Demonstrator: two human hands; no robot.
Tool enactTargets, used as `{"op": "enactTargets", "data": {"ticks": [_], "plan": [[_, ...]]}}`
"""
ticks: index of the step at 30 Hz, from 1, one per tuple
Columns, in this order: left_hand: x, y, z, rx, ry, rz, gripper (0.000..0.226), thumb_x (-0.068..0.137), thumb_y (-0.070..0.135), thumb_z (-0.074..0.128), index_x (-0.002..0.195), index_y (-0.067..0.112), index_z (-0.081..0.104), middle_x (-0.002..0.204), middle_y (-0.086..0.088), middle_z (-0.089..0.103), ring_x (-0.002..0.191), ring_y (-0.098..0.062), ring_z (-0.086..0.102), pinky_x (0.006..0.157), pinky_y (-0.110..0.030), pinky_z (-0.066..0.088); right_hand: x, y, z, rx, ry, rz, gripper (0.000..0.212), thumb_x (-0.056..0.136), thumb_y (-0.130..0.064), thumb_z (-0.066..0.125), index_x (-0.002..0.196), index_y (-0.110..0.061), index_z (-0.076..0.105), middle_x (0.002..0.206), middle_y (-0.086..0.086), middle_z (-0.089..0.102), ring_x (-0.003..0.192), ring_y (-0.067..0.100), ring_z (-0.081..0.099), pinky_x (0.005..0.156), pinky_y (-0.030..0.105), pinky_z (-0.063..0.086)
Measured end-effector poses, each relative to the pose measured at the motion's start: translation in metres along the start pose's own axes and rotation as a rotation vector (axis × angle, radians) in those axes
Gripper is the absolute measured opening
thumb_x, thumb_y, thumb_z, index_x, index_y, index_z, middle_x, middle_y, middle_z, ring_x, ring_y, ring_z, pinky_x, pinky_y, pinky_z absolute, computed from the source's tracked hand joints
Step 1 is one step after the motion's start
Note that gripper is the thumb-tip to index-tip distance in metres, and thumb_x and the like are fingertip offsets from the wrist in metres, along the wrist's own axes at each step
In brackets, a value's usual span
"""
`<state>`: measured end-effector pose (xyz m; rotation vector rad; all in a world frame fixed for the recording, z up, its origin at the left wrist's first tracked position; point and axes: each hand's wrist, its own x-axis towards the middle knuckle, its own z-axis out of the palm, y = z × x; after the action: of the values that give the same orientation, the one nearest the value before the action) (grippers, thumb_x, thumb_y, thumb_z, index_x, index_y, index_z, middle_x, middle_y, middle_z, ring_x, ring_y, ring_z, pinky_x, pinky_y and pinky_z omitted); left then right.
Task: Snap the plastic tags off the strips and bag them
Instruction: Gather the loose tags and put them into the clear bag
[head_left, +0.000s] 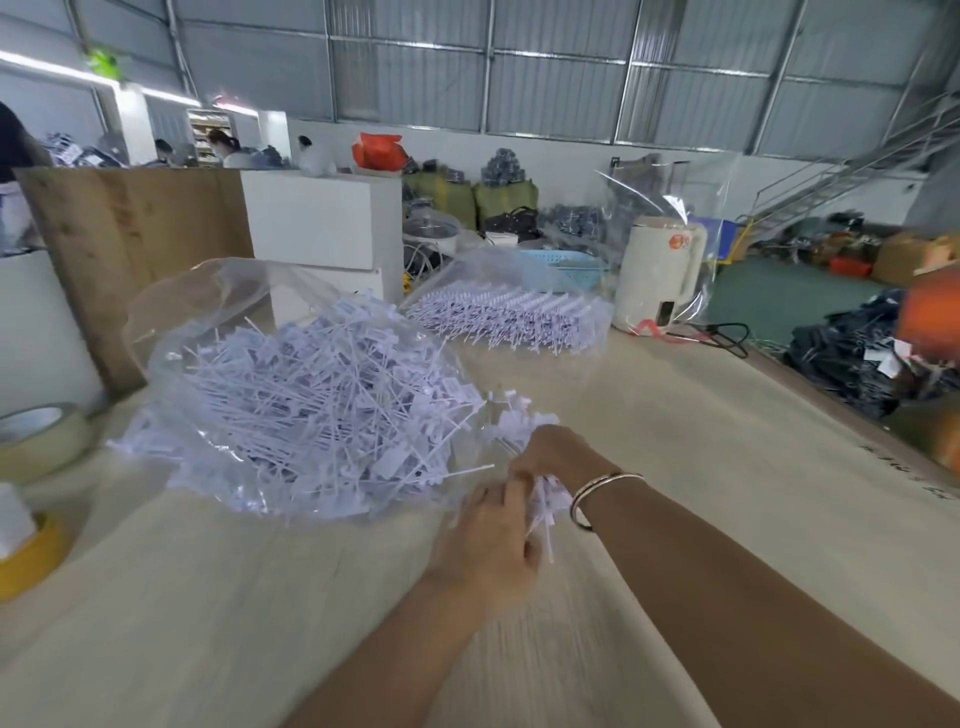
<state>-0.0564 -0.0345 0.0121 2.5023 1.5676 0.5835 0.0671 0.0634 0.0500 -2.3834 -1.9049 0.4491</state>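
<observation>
A clear plastic bag (218, 301) lies open on the table, heaped with loose white plastic tags (311, 400). Just right of its mouth, my left hand (493, 540) and my right hand (550, 452) both grip one bunch of white tags (543, 501) between them; some tag heads stick out above my right hand. A silver bracelet sits on my right wrist. Farther back, a stack of unbroken tag strips (509, 317) lies on the table in rows, partly under clear plastic.
A beige tape roll (41, 441) and a yellow tape roll (31, 551) sit at the left edge. A cream kettle (660, 275) stands behind the strips with a black cable. Wooden board and white boxes rise at back left. The table's right edge drops to a cluttered floor.
</observation>
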Motion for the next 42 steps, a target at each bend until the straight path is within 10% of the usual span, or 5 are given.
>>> {"op": "enactTargets", "data": {"ticks": [11, 14, 24, 37, 42], "plan": [[0.01, -0.01, -0.003, 0.179, 0.033, -0.023, 0.026, 0.098, 0.019, 0.039, 0.119, 0.022, 0.054, 0.122, 0.001, 0.05, 0.121, -0.018, 0.044, 0.088, -0.035, 0.047, -0.002, 0.032, -0.024, 0.152, 0.004, -0.018, 0.019, 0.081, -0.015, 0.059, 0.097, -0.007, 0.067, 0.095, 0.011, 0.067, 0.082, 0.018, 0.062, 0.064, 0.022, 0.047], [0.011, -0.01, -0.003, 0.178, 0.029, -0.02, 0.023, 0.098, 0.021, 0.038, 0.115, 0.018, 0.053, 0.12, -0.001, 0.052, 0.116, -0.018, 0.049, 0.085, -0.035, 0.046, -0.003, 0.041, -0.034, 0.385, -0.023, 0.041, 0.015, 0.079, -0.007, 0.058, 0.064, -0.009, 0.058, 0.059, 0.006, 0.053, 0.04, 0.011, 0.045, 0.04, 0.016, 0.032], [0.001, -0.019, -0.028, -0.041, -0.181, -0.029, 0.011, 0.089, 0.027, 0.042, 0.079, 0.022, 0.042, 0.096, -0.005, 0.057, 0.095, -0.025, 0.056, 0.081, -0.035, 0.043, -0.004, 0.08, -0.041, 1.22, 0.067, 0.246, 0.022, 0.087, 0.006, 0.04, 0.069, -0.005, 0.044, 0.058, 0.014, 0.047, 0.033, 0.019, 0.055, 0.038, 0.026, 0.047], [0.006, -0.022, -0.027, -0.893, -0.122, -0.074, 0.038, 0.087, 0.003, 0.043, 0.056, 0.025, 0.047, 0.054, 0.01, 0.041, 0.051, -0.01, 0.036, 0.052, -0.025, 0.027, -0.01, 0.068, -0.036, 0.657, -0.093, -0.102, 0.05, 0.088, 0.009, 0.049, 0.049, -0.018, 0.063, 0.052, 0.002, 0.052, 0.048, 0.014, 0.046, 0.047, 0.021, 0.035], [0.009, -0.01, -0.019, -1.065, -0.053, -0.179, 0.031, 0.093, 0.001, 0.039, 0.067, 0.017, 0.045, 0.044, 0.012, 0.041, 0.041, -0.003, 0.034, 0.045, -0.019, 0.027, -0.008, 0.056, -0.026, 0.604, -0.099, 0.044, 0.007, 0.076, 0.002, 0.064, 0.071, 0.0, 0.06, 0.068, 0.015, 0.055, 0.059, 0.023, 0.052, 0.057, 0.027, 0.041]]}}
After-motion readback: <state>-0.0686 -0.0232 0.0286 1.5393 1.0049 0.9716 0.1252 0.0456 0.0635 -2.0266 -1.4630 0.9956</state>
